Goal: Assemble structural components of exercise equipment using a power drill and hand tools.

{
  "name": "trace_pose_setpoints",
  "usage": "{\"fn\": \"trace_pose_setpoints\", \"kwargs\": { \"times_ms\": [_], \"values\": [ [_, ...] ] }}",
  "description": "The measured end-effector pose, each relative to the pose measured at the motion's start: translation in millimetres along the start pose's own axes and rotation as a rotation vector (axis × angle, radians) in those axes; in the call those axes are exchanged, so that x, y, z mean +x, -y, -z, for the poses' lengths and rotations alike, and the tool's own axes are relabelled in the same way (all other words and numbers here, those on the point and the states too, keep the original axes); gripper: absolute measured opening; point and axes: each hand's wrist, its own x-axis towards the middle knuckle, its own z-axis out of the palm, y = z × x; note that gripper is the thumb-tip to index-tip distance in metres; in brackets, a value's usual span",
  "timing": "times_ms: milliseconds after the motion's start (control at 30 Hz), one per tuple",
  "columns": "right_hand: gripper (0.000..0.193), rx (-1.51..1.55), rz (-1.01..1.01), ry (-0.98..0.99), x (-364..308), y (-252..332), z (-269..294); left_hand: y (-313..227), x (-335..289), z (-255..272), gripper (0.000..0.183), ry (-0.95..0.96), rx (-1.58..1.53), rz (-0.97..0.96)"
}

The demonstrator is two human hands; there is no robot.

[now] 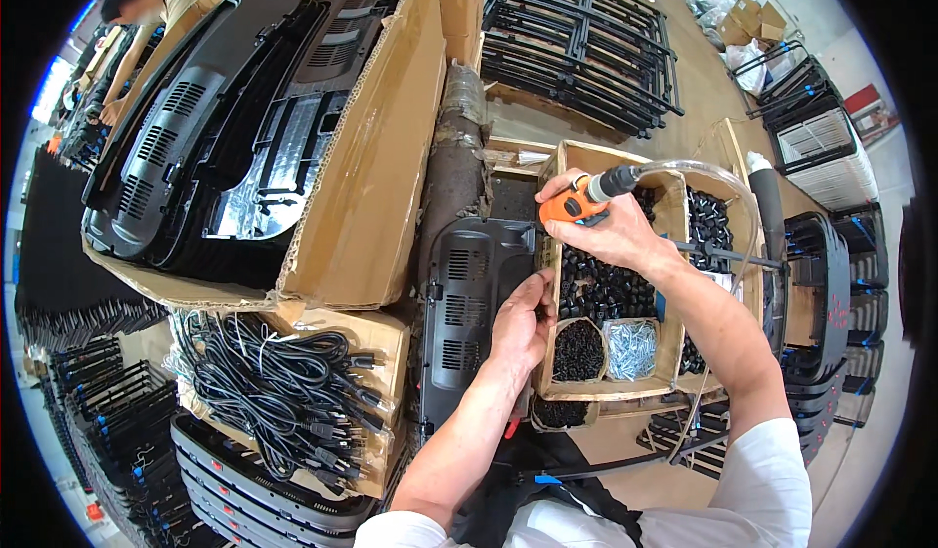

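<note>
White sleeves, right hand gripping orange driver, left hand curled, hold unclear

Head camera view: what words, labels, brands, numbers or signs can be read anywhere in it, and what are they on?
Readable text: none.
Dark panel at the far right: small red marks, too blurred to tell whether they are writing.
Orange tool in the right hand: no lettering I can make out.
Big cardboard box: no legible print on the sides showing.
</note>
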Motion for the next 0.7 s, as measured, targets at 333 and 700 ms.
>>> {"fn": "trace_pose_setpoints", "kwargs": {
  "times_ms": [333,700],
  "values": [
    [0.033,0.045,-0.01,0.071,0,2,2,-10,8,-17,0.026,-0.074,-0.147,-0.034],
    [0.039,0.083,-0.027,-0.048,-2,1,-6,-12,33,-32,0.026,-0.162,-0.243,-0.07]
  ]
}}
